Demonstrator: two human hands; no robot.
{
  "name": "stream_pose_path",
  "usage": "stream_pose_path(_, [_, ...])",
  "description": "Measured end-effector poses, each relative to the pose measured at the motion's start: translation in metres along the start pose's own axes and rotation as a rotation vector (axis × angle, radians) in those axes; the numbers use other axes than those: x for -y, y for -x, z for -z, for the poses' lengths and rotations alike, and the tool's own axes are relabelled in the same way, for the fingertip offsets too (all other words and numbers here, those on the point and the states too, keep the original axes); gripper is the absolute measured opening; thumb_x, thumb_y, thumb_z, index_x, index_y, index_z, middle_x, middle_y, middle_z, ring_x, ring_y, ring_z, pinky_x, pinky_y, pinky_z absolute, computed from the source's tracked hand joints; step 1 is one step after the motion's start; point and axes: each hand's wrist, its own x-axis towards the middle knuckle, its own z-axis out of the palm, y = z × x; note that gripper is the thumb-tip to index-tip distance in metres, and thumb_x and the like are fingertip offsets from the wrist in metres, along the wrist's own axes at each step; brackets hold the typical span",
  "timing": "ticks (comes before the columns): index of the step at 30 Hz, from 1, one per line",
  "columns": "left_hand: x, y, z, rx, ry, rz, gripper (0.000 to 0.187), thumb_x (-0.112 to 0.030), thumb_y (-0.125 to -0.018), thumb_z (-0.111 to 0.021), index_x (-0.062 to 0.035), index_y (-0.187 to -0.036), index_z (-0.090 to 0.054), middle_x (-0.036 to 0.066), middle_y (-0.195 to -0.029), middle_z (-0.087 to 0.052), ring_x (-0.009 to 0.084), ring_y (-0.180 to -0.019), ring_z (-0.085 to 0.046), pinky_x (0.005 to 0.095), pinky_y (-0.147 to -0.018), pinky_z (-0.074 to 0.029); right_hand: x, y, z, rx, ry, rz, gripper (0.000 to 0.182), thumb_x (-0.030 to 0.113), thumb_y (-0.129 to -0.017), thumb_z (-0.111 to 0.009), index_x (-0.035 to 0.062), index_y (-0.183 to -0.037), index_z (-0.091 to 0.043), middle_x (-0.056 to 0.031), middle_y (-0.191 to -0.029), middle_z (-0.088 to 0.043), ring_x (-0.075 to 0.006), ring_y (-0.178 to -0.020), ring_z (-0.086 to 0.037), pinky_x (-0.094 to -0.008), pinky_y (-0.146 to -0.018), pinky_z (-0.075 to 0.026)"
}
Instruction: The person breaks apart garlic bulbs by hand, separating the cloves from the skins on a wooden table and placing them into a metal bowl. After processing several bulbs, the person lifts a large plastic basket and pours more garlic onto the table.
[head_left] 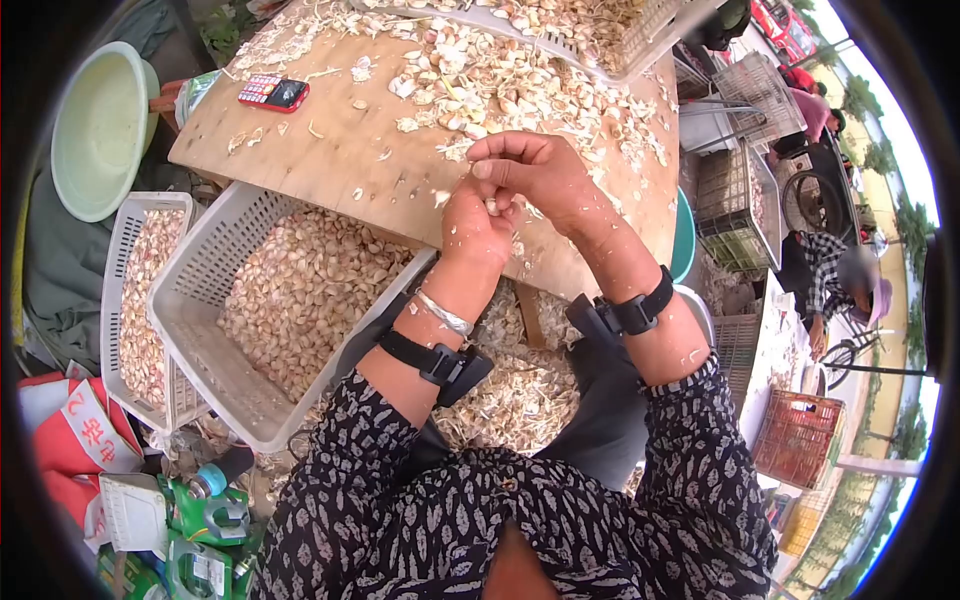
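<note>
Both of my hands are close together above the front part of a wooden board [330,160]. My left hand [478,222] has its fingers curled round a small pale garlic clove [492,206]. Just above it, to the right, my right hand [540,178] is closed, thumb against the bent fingers; whatever lies between its fingertips is too small to make out. Loose garlic cloves and skins [490,95] are heaped on the board beyond my hands.
A grey crate of cloves [205,330] stands left of my knees, beside a narrower crate [112,300]. A green basin [100,130] and red phone [274,93] are at upper left. Another crate [650,45] lies on the board. A person [825,275] works at right.
</note>
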Motion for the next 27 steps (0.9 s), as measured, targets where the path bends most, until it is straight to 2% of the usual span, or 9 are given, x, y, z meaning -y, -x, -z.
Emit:
stream_pose_path(1, [0.0, -0.002, 0.002, 0.019, 0.024, 0.0, 0.017, -0.019, -0.09, -0.054, -0.0067, -0.101, -0.055, 0.0, -0.079, -0.049, 0.011, -0.06, -0.042, 0.0228, -0.052, -0.034, -0.008, -0.017, 0.011, 0.01, -0.002, 0.001, 0.014, 0.008, -0.086, -0.06, 0.0003, -0.096, -0.065, -0.0015, -0.074, -0.062, -0.0073, -0.058, -0.055, -0.0212, -0.055, -0.046])
stream_pose_path(3, [-0.008, 0.009, -0.011, -0.107, 0.001, -0.041, 0.013, -0.019, -0.092, -0.051, -0.0084, -0.098, -0.055, 0.0, -0.074, -0.05, 0.0113, -0.058, -0.041, 0.0249, -0.053, -0.031, -0.039, -0.065, 0.06, -0.413, 0.161, 0.092, 0.014, 0.009, -0.081, -0.064, 0.0018, -0.092, -0.068, -0.0025, -0.068, -0.065, -0.0083, -0.055, -0.057, -0.0234, -0.052, -0.046])
stream_pose_path(6, [-0.016, 0.004, -0.011, -0.112, 0.007, -0.091, 0.013, -0.018, -0.091, -0.052, -0.008, -0.098, -0.055, 0.0, -0.074, -0.05, 0.0119, -0.058, -0.041, 0.0253, -0.053, -0.032, -0.072, -0.098, 0.101, -0.394, 0.874, 0.298, 0.021, 0.015, -0.074, -0.064, 0.0051, -0.093, -0.067, -0.0147, -0.076, -0.065, -0.0247, -0.065, -0.063, -0.0344, -0.062, -0.049])
stream_pose_path(9, [-0.021, 0.001, -0.012, -0.073, 0.007, -0.103, 0.013, -0.019, -0.091, -0.052, -0.0077, -0.099, -0.054, 0.0, -0.074, -0.05, 0.0123, -0.058, -0.041, 0.0259, -0.052, -0.032, -0.082, -0.109, 0.098, -0.349, 1.282, 0.407, 0.022, 0.016, -0.074, -0.064, 0.0052, -0.093, -0.066, -0.0168, -0.081, -0.065, -0.0298, -0.072, -0.064, -0.036, -0.066, -0.049])
stream_pose_path(11, [-0.019, 0.002, -0.015, -0.063, -0.01, -0.087, 0.014, -0.019, -0.091, -0.052, -0.0076, -0.099, -0.054, 0.001, -0.075, -0.05, 0.0125, -0.058, -0.041, 0.0265, -0.052, -0.032, -0.083, -0.103, 0.097, -0.366, 1.227, 0.344, 0.021, 0.015, -0.075, -0.065, 0.0039, -0.093, -0.066, -0.0133, -0.081, -0.066, -0.0236, -0.067, -0.063, -0.0331, -0.064, -0.049])
stream_pose_path(14, [-0.017, 0.001, -0.009, -0.026, -0.009, -0.079, 0.015, -0.02, -0.091, -0.052, -0.0078, -0.099, -0.054, 0.001, -0.075, -0.05, 0.0125, -0.058, -0.041, 0.0267, -0.052, -0.033, -0.061, -0.064, 0.095, -0.376, 0.38, 0.022, 0.017, 0.01, -0.08, -0.065, -0.0005, -0.093, -0.065, -0.0004, -0.076, -0.061, -0.0073, -0.06, -0.052, -0.0219, -0.058, -0.045])
stream_pose_path(18, [-0.007, -0.001, 0.0, 0.036, -0.016, -0.022, 0.023, -0.029, -0.094, -0.049, -0.0073, -0.101, -0.053, 0.003, -0.078, -0.051, 0.0137, -0.059, -0.044, 0.0267, -0.053, -0.035, -0.058, -0.006, 0.097, -0.321, -0.121, 0.041, 0.023, 0.006, -0.082, -0.062, -0.0043, -0.103, -0.061, -0.001, -0.079, -0.062, -0.0077, -0.059, -0.052, -0.0207, -0.057, -0.044])
stream_pose_path(22, [0.008, 0.015, -0.01, -0.009, -0.106, 0.085, 0.039, -0.044, -0.095, -0.045, -0.007, -0.106, -0.05, 0.008, -0.085, -0.058, 0.0181, -0.065, -0.053, 0.028, -0.056, -0.041, -0.029, 0.038, 0.051, -0.316, -0.038, 0.068, 0.019, 0.007, -0.082, -0.064, -0.0018, -0.099, -0.064, -0.0008, -0.076, -0.062, -0.0068, -0.057, -0.053, -0.0199, -0.055, -0.044])
stream_pose_path(27, [0.002, 0.02, -0.015, -0.034, -0.103, 0.124, 0.029, -0.036, -0.093, -0.052, -0.0088, -0.102, -0.052, 0.004, -0.079, -0.056, 0.0144, -0.058, -0.049, 0.0257, -0.049, -0.037, -0.04, -0.021, 0.075, -0.561, 0.24, 0.116, 0.019, 0.017, -0.083, -0.064, 0.0007, -0.092, -0.069, -0.0012, -0.068, -0.063, -0.0059, -0.055, -0.055, -0.0207, -0.05, -0.045])
